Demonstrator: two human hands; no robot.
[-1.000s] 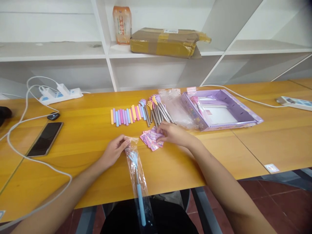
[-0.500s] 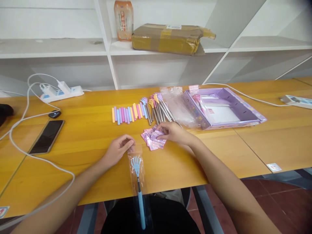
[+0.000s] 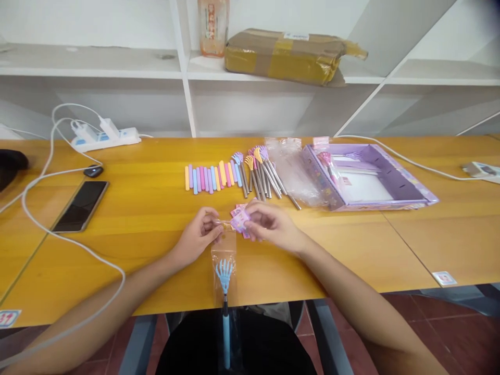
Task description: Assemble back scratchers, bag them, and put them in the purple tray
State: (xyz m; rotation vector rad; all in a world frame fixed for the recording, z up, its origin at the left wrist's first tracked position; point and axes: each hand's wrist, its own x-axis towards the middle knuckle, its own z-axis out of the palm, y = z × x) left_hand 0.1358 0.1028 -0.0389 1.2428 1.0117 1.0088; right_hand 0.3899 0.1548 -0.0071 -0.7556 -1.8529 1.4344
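Observation:
My left hand pinches the top of a clear plastic bag, which hangs over the table's front edge. Inside the bag is a blue back scratcher with a hand-shaped head and a blue handle. Between the fingers of my right hand is a small purple-pink printed card, held close to the bag's mouth. Partly hidden behind it lie more pink cards. Farther back are metal back scratcher rods with coloured claw heads, beside a row of pastel handle sleeves.
Clear bags lie against a purple box at right. A phone, a black mouse and a white power strip with loose cables occupy the left. On the shelf behind sit a taped parcel and an orange bottle.
My right hand has lifted a card from the pile and brought it left to the bag's mouth. My left hand still grips the bag, now slightly farther right in view.

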